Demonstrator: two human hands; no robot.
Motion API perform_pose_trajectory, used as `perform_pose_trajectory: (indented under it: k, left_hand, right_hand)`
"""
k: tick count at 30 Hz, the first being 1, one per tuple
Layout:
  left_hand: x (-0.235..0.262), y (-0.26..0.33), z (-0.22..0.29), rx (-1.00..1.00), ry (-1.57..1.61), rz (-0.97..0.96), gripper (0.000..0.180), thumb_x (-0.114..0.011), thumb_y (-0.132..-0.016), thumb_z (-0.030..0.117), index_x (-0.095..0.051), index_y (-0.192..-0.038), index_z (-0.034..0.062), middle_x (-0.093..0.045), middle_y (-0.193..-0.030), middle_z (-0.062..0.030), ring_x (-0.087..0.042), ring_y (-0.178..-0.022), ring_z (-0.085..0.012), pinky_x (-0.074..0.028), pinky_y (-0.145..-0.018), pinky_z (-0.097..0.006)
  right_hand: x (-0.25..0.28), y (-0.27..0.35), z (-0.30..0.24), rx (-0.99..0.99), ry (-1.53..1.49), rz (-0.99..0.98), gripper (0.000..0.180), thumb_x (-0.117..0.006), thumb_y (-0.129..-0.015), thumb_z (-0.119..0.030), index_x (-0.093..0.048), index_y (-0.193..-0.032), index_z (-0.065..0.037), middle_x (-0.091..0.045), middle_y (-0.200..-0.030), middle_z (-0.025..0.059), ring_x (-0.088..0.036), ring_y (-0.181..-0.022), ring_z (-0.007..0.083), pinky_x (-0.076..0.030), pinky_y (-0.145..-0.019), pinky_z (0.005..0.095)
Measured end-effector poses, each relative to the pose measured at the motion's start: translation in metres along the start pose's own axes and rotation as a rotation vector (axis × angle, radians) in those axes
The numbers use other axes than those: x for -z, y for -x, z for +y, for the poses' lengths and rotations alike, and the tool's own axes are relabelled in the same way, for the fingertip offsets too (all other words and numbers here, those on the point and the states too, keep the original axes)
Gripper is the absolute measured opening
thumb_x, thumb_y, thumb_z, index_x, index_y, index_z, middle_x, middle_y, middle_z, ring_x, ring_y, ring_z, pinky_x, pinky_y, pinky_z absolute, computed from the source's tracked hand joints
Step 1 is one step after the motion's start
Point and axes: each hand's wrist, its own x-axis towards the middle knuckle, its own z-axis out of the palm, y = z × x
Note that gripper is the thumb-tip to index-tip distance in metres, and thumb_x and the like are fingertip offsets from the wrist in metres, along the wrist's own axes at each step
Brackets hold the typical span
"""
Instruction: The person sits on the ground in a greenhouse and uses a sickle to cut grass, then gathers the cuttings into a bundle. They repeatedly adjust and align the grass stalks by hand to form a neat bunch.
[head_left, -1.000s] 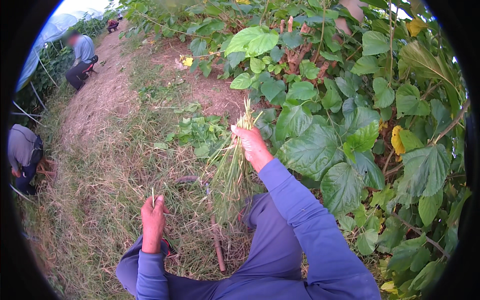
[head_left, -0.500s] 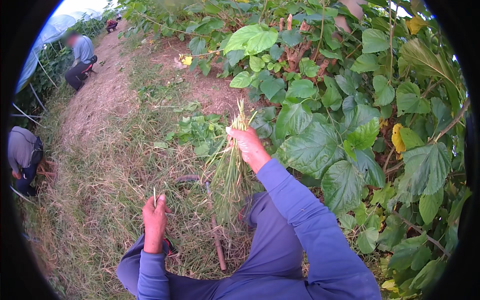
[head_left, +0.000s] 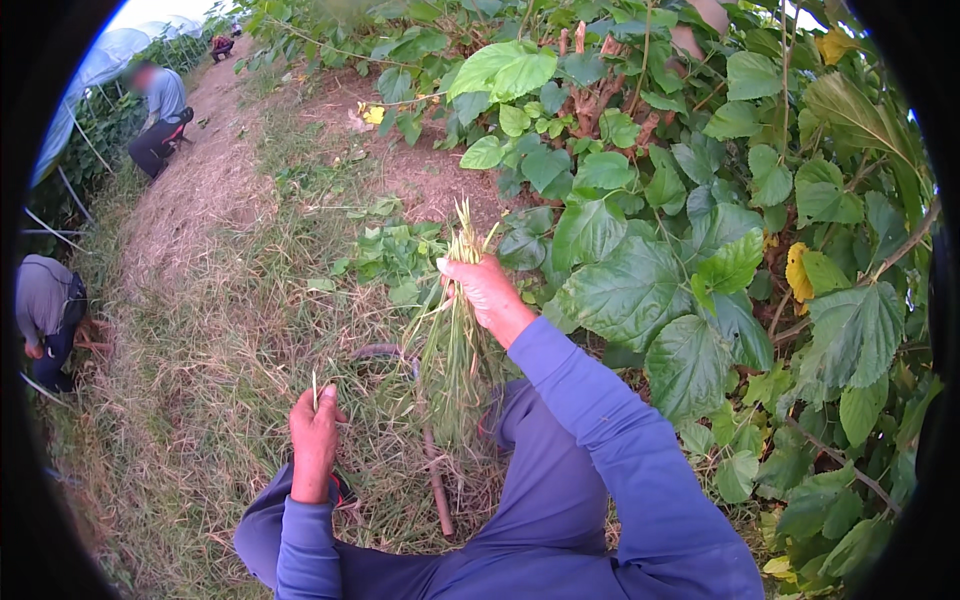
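My right hand (head_left: 482,290) is closed round a bunch of grass (head_left: 455,345). The pale cut ends stick up above the fist, and the long green blades hang down below it. My left hand (head_left: 316,430), lower and to the left, pinches a short pale stalk (head_left: 315,388) between thumb and fingers, its tip pointing up. Between my knees a tool with a wooden handle (head_left: 438,488) and a curved dark end, which looks like a sickle, lies on the grass. The hanging blades partly cover its middle.
Broad-leaved bushes (head_left: 640,285) crowd my right side. Pulled green weeds (head_left: 385,255) lie ahead on dry grass. A bare dirt path (head_left: 200,190) runs up the left, where a person in grey (head_left: 42,300) bends down and another person (head_left: 165,100) crouches farther off, beside plastic-covered hoops.
My right hand has shifted slightly left with the grass bunch. My left hand has moved a little to the right, still pinching the stalk.
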Motion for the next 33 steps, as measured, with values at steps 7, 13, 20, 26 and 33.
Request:
perform_pose_trajectory:
  k: [7, 13, 20, 26, 33]
  left_hand:
    - [-0.004, 0.004, 0.003, 0.033, 0.002, -0.026, 0.031, -0.058, -0.093, 0.03, -0.062, -0.09, 0.0002, -0.056, -0.057, -0.0018, -0.047, -0.053, -0.0077, -0.036, -0.05, -0.025]
    - [-0.017, 0.01, 0.01, -0.023, -0.027, -0.049, 0.033, -0.061, -0.092, 0.032, -0.062, -0.091, -0.0004, -0.057, -0.063, -0.0024, -0.049, -0.056, -0.0085, -0.038, -0.05, -0.025]
    - [-0.026, 0.011, 0.004, -0.003, -0.03, -0.066, 0.039, -0.06, -0.091, 0.035, -0.062, -0.1, -0.003, -0.059, -0.066, -0.0042, -0.055, -0.061, -0.0107, -0.043, -0.055, -0.027]
    - [-0.023, 0.018, 0.001, -0.12, -0.059, -0.083, 0.038, -0.052, -0.096, 0.035, -0.062, -0.108, -0.0002, -0.063, -0.074, -0.012, -0.06, -0.069, -0.0193, -0.048, -0.066, -0.034]
    - [-0.036, 0.027, -0.012, -0.349, -0.04, -0.229, 0.042, -0.04, -0.099, 0.039, -0.055, -0.117, 0.0029, -0.06, -0.101, -0.0208, -0.06, -0.093, -0.0346, -0.047, -0.082, -0.04]
  right_hand:
    - [-0.014, 0.015, 0.002, -0.049, 0.041, -0.063, 0.014, -0.068, -0.081, -0.014, -0.057, -0.083, -0.006, -0.056, -0.069, 0.0018, -0.053, -0.056, 0.013, -0.046, -0.048, 0.031]
    - [-0.028, 0.029, 0.011, -0.055, 0.023, -0.177, 0.013, -0.068, -0.082, -0.014, -0.057, -0.083, -0.008, -0.055, -0.07, 0.0002, -0.052, -0.059, 0.0107, -0.043, -0.053, 0.027]
    - [-0.049, 0.046, 0.027, -0.079, 0.03, -0.295, 0.014, -0.069, -0.082, -0.016, -0.057, -0.084, -0.009, -0.053, -0.07, -0.0025, -0.05, -0.06, 0.0088, -0.041, -0.053, 0.026]
    - [-0.069, 0.071, 0.031, -0.183, 0.095, -0.338, 0.015, -0.069, -0.083, -0.016, -0.058, -0.088, -0.006, -0.056, -0.071, -0.0005, -0.052, -0.059, 0.0094, -0.044, -0.052, 0.0252]
    - [-0.083, 0.086, 0.04, -0.196, 0.051, -0.348, 0.015, -0.068, -0.085, -0.015, -0.06, -0.094, -0.007, -0.058, -0.076, -0.0004, -0.053, -0.062, 0.0095, -0.045, -0.057, 0.0237]
